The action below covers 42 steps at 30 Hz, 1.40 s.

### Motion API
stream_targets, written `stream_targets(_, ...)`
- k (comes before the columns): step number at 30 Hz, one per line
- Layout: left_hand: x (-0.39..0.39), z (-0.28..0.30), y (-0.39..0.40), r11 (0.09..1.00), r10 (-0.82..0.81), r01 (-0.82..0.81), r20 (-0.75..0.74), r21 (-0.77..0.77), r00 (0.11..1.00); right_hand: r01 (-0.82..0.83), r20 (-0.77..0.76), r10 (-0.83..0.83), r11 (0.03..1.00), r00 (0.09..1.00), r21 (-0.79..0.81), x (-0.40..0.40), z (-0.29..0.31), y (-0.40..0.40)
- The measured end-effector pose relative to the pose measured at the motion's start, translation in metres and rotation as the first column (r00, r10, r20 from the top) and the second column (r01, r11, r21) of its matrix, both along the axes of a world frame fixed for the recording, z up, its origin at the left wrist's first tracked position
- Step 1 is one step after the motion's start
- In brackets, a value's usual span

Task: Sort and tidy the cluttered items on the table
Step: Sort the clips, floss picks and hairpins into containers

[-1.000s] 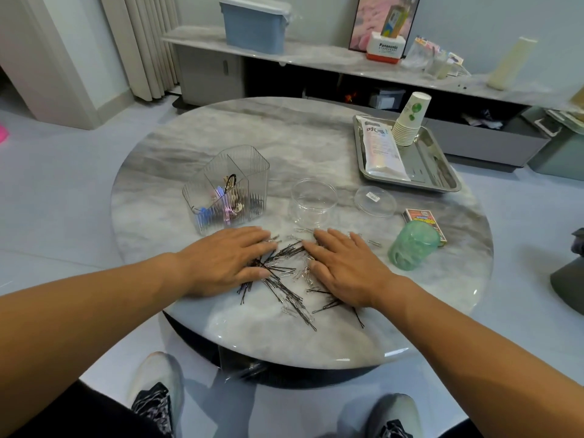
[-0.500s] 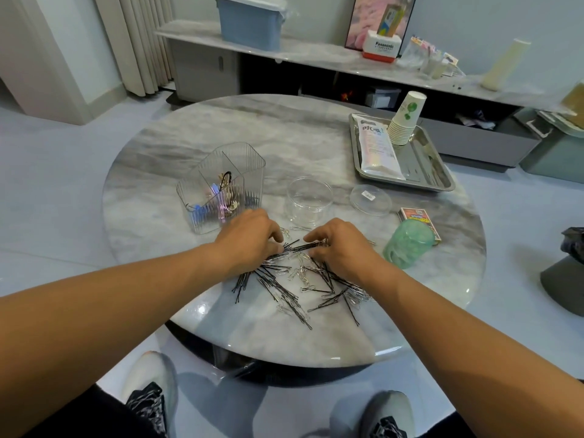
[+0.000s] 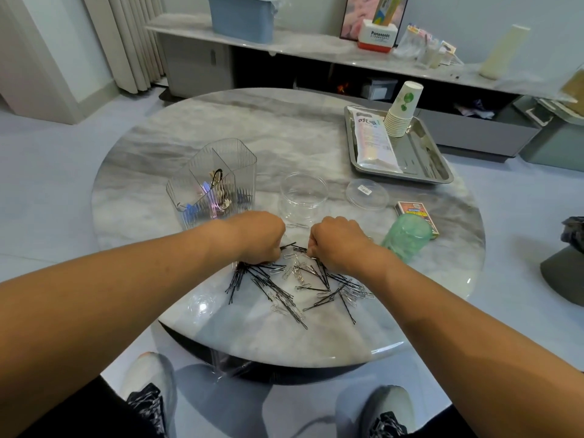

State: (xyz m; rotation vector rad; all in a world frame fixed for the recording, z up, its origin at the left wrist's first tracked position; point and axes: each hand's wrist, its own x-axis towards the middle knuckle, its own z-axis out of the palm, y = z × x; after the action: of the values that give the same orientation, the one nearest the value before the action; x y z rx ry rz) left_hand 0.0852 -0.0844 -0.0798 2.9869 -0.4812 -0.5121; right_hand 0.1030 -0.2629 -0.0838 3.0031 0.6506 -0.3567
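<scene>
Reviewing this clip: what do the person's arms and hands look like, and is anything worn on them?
Both forearms are bare up to the frame edge, with no sleeves in view. The left hand and right hand carry no gloves. No watch, bracelet or ring shows on the wrists or the visible backs of the hands. No markings or cables are visible.

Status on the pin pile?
Both hands, left hand and right hand, curled at the bobby pins. Paper clips mixed in. Clear round jar open just beyond.

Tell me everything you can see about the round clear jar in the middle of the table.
The round clear jar looks like transparent plastic, low and wide. It stands upright, open-topped and empty, on the marble table, just beyond both fists. Its clear lid lies apart to the right. Nothing touches it; one paper clip lies just in front.
</scene>
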Motion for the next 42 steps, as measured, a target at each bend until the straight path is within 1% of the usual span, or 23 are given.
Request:
stream_targets(3, 0.001, -0.001, 0.001, 1.000, -0.025, 0.024, 0.031, 0.019, 0.999, -0.052, 0.074, 0.054, 0.998, 0.996, -0.027, 0.000, -0.003, -0.005)
stream_targets(5, 0.005, 0.000, 0.001, 0.999, -0.040, 0.039, 0.045, 0.019, 0.998, -0.073, 0.091, 0.074, 0.997, 0.993, -0.015, -0.001, -0.001, -0.008)
stream_targets(8, 0.006, 0.004, 0.000, 0.999, -0.025, 0.024, 0.021, 0.033, 0.999, -0.005, 0.006, 0.005, 0.998, 1.000, 0.068, 0.001, 0.004, -0.011)
stream_targets(11, 0.000, 0.005, -0.002, 0.999, -0.012, 0.012, -0.013, 0.053, 1.000, 0.033, -0.039, -0.033, 0.999, 0.999, 0.010, 0.001, 0.004, -0.014)
stream_targets(13, -0.002, 0.004, 0.000, 1.000, 0.015, -0.015, -0.050, -0.006, 0.999, 0.010, -0.048, -0.012, 0.999, 0.999, -0.038, -0.001, 0.001, -0.015)
stream_targets(15, 0.000, 0.004, 0.007, 0.972, 0.101, -0.124, -0.121, -0.198, 0.988, 0.037, -0.068, -0.037, 0.999, 0.997, -0.011, -0.002, 0.003, -0.016)
stream_targets(16, 0.001, 0.005, 0.010, 0.926, 0.147, -0.196, -0.170, -0.323, 0.974, 0.070, -0.086, -0.067, 0.997, 0.994, 0.040, -0.002, 0.006, -0.016)
stream_targets(17, 0.002, 0.007, 0.012, 0.852, 0.195, -0.282, -0.232, -0.442, 0.953, 0.117, -0.119, -0.103, 0.985, 0.988, 0.123, -0.001, 0.010, -0.018)
stream_targets(18, 0.002, 0.009, 0.011, 0.748, 0.230, -0.369, -0.306, -0.552, 0.924, 0.175, -0.167, -0.137, 0.954, 0.976, 0.243, -0.001, 0.014, -0.019)
stream_targets(19, 0.001, 0.011, 0.009, 0.617, 0.246, -0.457, -0.394, -0.641, 0.885, 0.246, -0.234, -0.165, 0.891, 0.958, 0.382, 0.001, 0.018, -0.020)
stream_targets(20, -0.001, 0.013, 0.005, 0.474, 0.252, -0.539, -0.480, -0.696, 0.841, 0.320, -0.301, -0.182, 0.797, 0.936, 0.512, 0.000, 0.021, -0.020)
stream_targets(22, -0.005, 0.015, -0.002, 0.223, 0.238, -0.662, -0.618, -0.716, 0.749, 0.409, -0.377, -0.191, 0.613, 0.907, 0.676, 0.000, 0.024, -0.020)
stream_targets(23, -0.006, 0.013, -0.004, 0.136, 0.213, -0.697, -0.667, -0.704, 0.714, 0.444, -0.413, -0.186, 0.541, 0.891, 0.714, -0.001, 0.023, -0.020)
stream_targets(24, -0.008, 0.012, -0.005, 0.076, 0.184, -0.719, -0.699, -0.691, 0.691, 0.483, -0.461, -0.171, 0.478, 0.871, 0.734, -0.002, 0.023, -0.020)
stream_targets(26, -0.010, 0.008, -0.006, 0.010, 0.153, -0.739, -0.729, -0.674, 0.667, 0.564, -0.560, -0.127, 0.361, 0.819, 0.743, -0.003, 0.021, -0.019)
stream_targets(28, -0.011, 0.006, -0.005, -0.019, 0.151, -0.746, -0.739, -0.666, 0.656, 0.635, -0.635, -0.101, 0.268, 0.766, 0.724, -0.005, 0.021, -0.019)
stream_targets(30, -0.012, 0.005, -0.004, -0.020, 0.144, -0.745, -0.739, -0.667, 0.658, 0.682, -0.681, -0.087, 0.209, 0.727, 0.701, -0.005, 0.022, -0.020)
stream_targets(31, -0.013, 0.005, -0.004, -0.006, 0.145, -0.740, -0.733, -0.673, 0.665, 0.701, -0.701, -0.076, 0.186, 0.709, 0.689, -0.004, 0.022, -0.021)
stream_targets(33, -0.013, 0.005, -0.004, 0.062, 0.171, -0.707, -0.690, -0.705, 0.703, 0.738, -0.742, -0.039, 0.151, 0.670, 0.658, -0.003, 0.023, -0.022)
stream_targets(35, -0.014, 0.005, -0.004, 0.129, 0.199, -0.655, -0.628, -0.744, 0.752, 0.770, -0.776, 0.007, 0.123, 0.630, 0.626, -0.002, 0.024, -0.021)
stream_targets(37, -0.015, 0.006, -0.006, 0.150, 0.209, -0.616, -0.585, -0.773, 0.784, 0.792, -0.797, 0.040, 0.095, 0.603, 0.604, -0.002, 0.024, -0.020)
stream_targets(39, -0.016, 0.007, -0.007, 0.136, 0.224, -0.589, -0.555, -0.796, 0.801, 0.795, -0.801, 0.049, 0.097, 0.597, 0.599, -0.003, 0.023, -0.019)
stream_targets(42, -0.017, 0.011, -0.009, 0.088, 0.236, -0.561, -0.530, -0.823, 0.815, 0.775, -0.783, 0.047, 0.113, 0.620, 0.621, -0.006, 0.021, -0.019)
